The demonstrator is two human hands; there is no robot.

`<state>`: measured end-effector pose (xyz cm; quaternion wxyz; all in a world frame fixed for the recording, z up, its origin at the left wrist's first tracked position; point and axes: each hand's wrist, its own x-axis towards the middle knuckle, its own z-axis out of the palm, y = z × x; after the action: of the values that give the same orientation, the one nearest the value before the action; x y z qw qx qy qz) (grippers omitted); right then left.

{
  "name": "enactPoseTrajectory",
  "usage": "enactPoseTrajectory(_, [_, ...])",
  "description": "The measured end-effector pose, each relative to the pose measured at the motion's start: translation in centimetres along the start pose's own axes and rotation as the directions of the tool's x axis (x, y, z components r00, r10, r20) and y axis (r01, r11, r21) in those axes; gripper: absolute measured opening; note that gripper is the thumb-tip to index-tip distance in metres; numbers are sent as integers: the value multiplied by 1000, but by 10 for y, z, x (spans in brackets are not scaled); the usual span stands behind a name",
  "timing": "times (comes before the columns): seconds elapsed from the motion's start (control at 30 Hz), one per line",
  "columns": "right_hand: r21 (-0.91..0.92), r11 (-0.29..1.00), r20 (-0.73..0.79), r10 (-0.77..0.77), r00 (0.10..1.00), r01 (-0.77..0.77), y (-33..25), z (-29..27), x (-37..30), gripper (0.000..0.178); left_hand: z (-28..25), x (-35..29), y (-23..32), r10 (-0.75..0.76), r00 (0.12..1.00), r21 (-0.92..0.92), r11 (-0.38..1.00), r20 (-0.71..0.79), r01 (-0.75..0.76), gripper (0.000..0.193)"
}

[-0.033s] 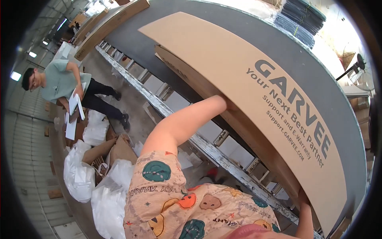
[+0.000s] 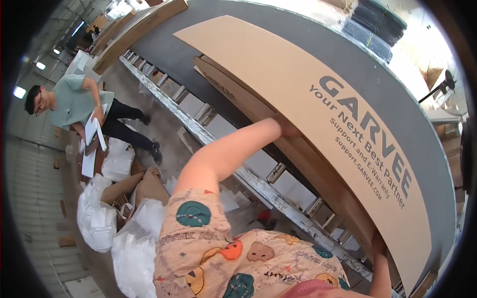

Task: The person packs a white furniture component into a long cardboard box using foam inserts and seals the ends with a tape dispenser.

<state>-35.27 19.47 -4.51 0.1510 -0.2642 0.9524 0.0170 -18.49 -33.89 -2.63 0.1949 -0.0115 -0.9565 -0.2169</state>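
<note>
A long flat cardboard carton [image 2: 278,69] with dark printing on its upper panel lies in front of me. Its near side stands partly open, with the top panel overhanging a lower cardboard flap [image 2: 218,82]. My left hand [image 2: 289,127] reaches in beneath the panel's near edge at the carton's middle, and its fingers are hidden there. Close to the right end, my right hand [image 2: 379,244] is likewise tucked under the same edge. The cardboard covers its fingers too, so I cannot see how either hand is closed.
The carton rests on a grey surface [image 2: 164,42] above a roller conveyor with a worn rail [image 2: 238,171]. Another long carton [image 2: 139,35] lies at the far left. A person [image 2: 82,107] stands left holding white pieces, beside white plastic bags [image 2: 97,218]. A black fan [image 2: 439,87] is at right.
</note>
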Motion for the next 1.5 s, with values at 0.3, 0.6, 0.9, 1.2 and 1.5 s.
enactPoseTrajectory(0.3, [-417, 908, 112, 14, 994, 34, -47, -22, -5, 42, -143, -82, -174, -234, 934, 635, 686, -272, 356, 42])
enactPoseTrajectory(0.6, [-210, 978, 104, 11, 994, 11, -59, -42, -17, 42, -132, -75, -207, -453, 856, 337, 788, -248, 514, 39])
enactPoseTrajectory(0.9, [371, 909, -92, -168, 981, 191, -83, -45, -10, 42, 7, -46, 38, -452, 539, -311, 889, -710, 336, 32])
enactPoseTrajectory(1.2, [387, 763, -615, -204, 762, 517, -117, -42, -15, 35, 126, -32, 253, 408, 911, 412, 842, -64, -348, 35])
enactPoseTrajectory(1.5, [-54, 878, -616, -404, 676, 476, 2, -94, -102, 74, 106, -20, 270, 440, 897, 491, 790, -35, -368, 29])
